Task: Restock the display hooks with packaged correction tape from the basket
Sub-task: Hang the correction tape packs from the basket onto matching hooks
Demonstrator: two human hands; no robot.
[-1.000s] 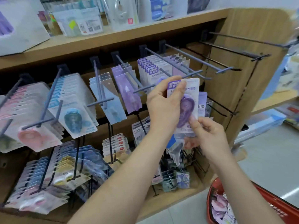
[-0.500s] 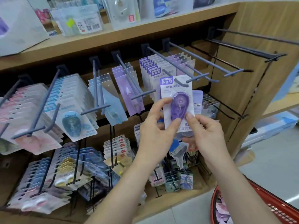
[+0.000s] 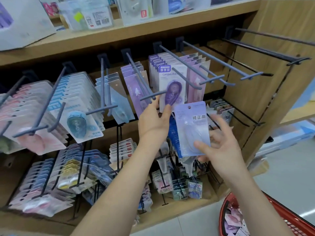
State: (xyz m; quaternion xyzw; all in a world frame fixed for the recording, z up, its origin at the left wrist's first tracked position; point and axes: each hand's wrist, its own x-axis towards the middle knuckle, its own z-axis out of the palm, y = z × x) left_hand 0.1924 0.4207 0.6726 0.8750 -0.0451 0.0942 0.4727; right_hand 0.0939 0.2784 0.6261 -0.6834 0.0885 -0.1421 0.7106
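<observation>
A purple correction tape pack [image 3: 172, 86] hangs at the front of a grey display hook [image 3: 180, 72], in front of a row of matching packs. My left hand [image 3: 153, 120] pinches its lower edge with thumb and fingers. My right hand [image 3: 216, 142] holds a pale lilac correction tape pack [image 3: 192, 128] by its lower part, below and right of the hung one, its hang hole at the top. The red basket [image 3: 223, 212] sits at the bottom right with several packs inside.
Hooks to the left carry blue [image 3: 80, 120], pink [image 3: 34, 133] and lilac packs. Bare hooks [image 3: 221, 65] jut out to the right, beside a wooden side panel [image 3: 265, 82]. Lower black hooks hold smaller items. A wooden shelf [image 3: 119, 36] with boxes runs above.
The purple pack went onto the hook and slid back. My left hand dropped to its lower edge. My right hand let go of it and now shows the lilac pack in front.
</observation>
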